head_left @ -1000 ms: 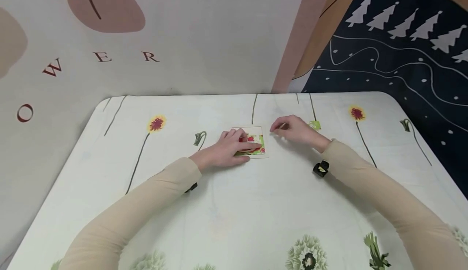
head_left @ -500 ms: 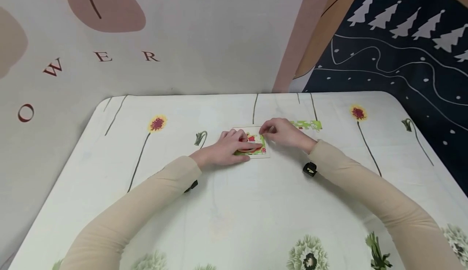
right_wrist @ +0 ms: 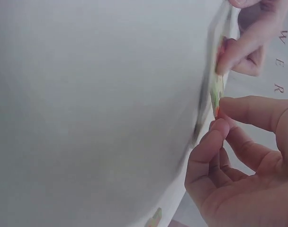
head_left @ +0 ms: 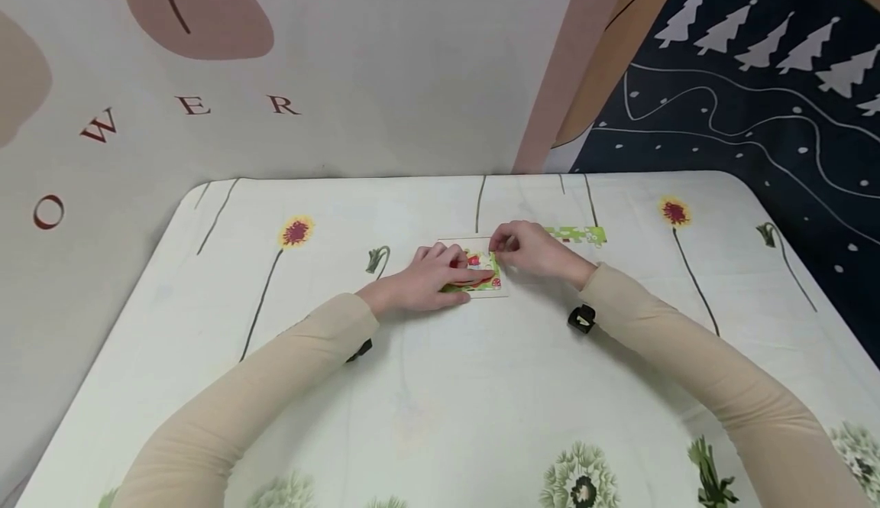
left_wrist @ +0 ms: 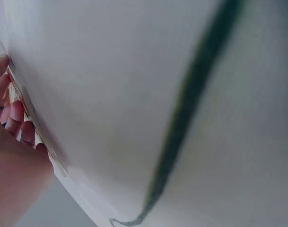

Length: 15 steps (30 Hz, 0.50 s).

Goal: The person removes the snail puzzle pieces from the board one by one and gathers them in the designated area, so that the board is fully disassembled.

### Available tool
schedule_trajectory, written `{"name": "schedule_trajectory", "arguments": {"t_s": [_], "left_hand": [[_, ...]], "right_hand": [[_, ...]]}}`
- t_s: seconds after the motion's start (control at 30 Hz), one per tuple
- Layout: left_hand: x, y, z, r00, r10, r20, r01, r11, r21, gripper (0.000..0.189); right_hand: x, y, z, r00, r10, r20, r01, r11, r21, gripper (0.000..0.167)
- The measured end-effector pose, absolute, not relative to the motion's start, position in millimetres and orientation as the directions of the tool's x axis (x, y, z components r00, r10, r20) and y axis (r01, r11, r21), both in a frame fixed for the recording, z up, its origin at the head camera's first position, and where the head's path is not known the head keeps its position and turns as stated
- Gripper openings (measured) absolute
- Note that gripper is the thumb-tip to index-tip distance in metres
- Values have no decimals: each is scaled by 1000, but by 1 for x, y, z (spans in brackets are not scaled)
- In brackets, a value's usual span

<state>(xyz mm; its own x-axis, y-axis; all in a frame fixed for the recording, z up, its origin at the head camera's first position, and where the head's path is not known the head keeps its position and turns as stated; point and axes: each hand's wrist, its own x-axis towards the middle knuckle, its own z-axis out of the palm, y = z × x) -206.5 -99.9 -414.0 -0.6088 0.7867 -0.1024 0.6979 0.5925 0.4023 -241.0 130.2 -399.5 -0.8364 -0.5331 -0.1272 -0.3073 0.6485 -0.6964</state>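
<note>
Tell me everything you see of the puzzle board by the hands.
The puzzle board is thin, rectangular and pale-edged, perhaps card or wood, with a red, white and green picture. It lies flat on the flowered cloth. The left hand rests on it, hiding part of it; the right hand appears to touch its right side.

The left hand (head_left: 431, 279) covers the left part of the puzzle board (head_left: 491, 292); the right hand (head_left: 531, 250) covers its far right corner. The puzzle piece (right_wrist: 217, 112) between the right fingers is mostly hidden, its shape unclear. The loose pieces (head_left: 584, 235) disappear partly behind the right hand. The head view's bottom edge cuts the left sleeve (head_left: 275, 370) and right sleeve (head_left: 694, 355). The left wrist view blurs a printed stem (left_wrist: 182, 116).
</note>
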Motion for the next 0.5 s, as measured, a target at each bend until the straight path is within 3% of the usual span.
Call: {"name": "schedule_trajectory", "arguments": {"t_s": [0.5], "left_hand": [[-206,-98,-413,-608,786,-115,707,601,373,47]], "right_hand": [[-239,134,-397,-829,-548,-110,-294,595,-748,10]]}}
